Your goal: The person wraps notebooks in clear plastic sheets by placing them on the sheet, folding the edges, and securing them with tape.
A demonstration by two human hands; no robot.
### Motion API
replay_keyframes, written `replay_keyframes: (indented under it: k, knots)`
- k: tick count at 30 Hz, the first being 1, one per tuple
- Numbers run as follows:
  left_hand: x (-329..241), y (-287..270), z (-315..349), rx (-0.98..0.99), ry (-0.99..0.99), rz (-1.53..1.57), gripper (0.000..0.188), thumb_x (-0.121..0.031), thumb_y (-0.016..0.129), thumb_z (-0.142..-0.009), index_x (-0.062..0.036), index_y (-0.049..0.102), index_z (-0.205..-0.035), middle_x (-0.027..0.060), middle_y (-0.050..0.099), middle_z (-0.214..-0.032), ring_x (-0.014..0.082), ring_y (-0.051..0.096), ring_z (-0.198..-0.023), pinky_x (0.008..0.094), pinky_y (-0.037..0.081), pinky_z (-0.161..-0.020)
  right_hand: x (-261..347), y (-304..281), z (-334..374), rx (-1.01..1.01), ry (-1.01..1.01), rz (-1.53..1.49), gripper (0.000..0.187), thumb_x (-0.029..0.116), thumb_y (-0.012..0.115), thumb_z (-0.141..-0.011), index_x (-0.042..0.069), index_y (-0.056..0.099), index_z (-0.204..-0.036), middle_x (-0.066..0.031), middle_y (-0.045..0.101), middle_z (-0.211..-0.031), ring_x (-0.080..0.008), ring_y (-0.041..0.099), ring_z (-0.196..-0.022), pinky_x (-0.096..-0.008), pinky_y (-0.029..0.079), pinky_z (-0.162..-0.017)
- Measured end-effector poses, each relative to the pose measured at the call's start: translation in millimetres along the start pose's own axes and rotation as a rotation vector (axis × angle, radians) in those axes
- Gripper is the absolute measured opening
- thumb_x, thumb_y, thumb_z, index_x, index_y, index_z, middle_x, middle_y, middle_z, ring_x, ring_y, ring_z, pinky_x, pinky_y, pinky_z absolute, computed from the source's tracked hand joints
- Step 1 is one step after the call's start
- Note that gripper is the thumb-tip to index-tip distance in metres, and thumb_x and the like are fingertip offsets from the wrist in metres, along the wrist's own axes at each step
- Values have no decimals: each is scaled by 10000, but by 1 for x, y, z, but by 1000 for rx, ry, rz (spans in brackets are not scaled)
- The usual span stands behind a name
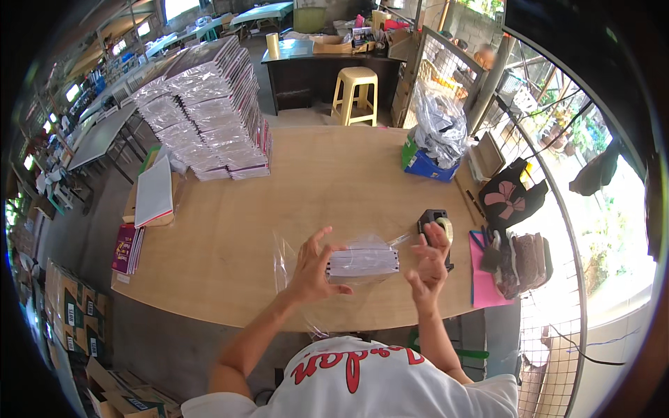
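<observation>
A small bundle of white paper items (364, 262) lies near the front middle of the table, with clear plastic film (282, 261) around it and spreading to the left. My left hand (312, 270) is at the bundle's left end, thumb and fingers spread apart around the corner. Whether it presses on the film I cannot tell. To the right of the bundle, my right hand (428, 268) is raised with its fingers apart, in front of a black tape dispenser (433, 217) that it partly hides. No held thing shows in it.
A tall stack of plastic-wrapped books (202, 111) stands at the back left. Papers (154, 191) and purple booklets (127, 249) lie along the left edge. A blue-green box with crumpled plastic (433, 157) is at the back right, a pink sheet (488, 279) at the right edge.
</observation>
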State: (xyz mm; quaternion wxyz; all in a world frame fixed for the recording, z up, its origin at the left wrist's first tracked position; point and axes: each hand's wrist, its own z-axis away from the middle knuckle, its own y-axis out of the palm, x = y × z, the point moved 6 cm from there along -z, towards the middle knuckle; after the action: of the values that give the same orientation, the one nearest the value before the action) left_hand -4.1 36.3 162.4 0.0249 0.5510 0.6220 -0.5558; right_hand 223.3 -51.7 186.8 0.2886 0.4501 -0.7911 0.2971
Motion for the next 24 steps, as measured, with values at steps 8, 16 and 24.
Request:
replay_keyframes:
  k: [8, 16, 24]
  knots:
    - [23, 26, -15, -37, -117, 195, 348, -274, 879, -686, -56, 659, -845, 189, 594, -1172, 349, 577, -1084, 429, 490, -869, -53, 27, 11, 125, 274, 145, 372, 29, 861, -632, 56, 629, -921, -211, 455, -1391, -353, 507, -1245, -455, 454, -1006]
    - [29, 32, -23, -254, -208, 158, 232, -60, 841, -694, -10, 632, -780, 88, 626, -756, 258, 623, -672, 376, 506, -577, -61, 35, -6, -23, 238, 199, 231, -124, 735, -614, 18, 605, -742, -173, 587, -1161, -253, 616, -1003, -372, 509, -829]
    - [46, 36, -25, -265, -319, 226, 293, -44, 858, -666, -2, 568, -680, 114, 697, -839, 226, 657, -695, 338, 525, -592, -76, 38, -17, 16, 187, 150, 253, -109, 775, -599, 46, 627, -733, -104, 603, -919, -221, 557, -1061, -330, 514, -764]
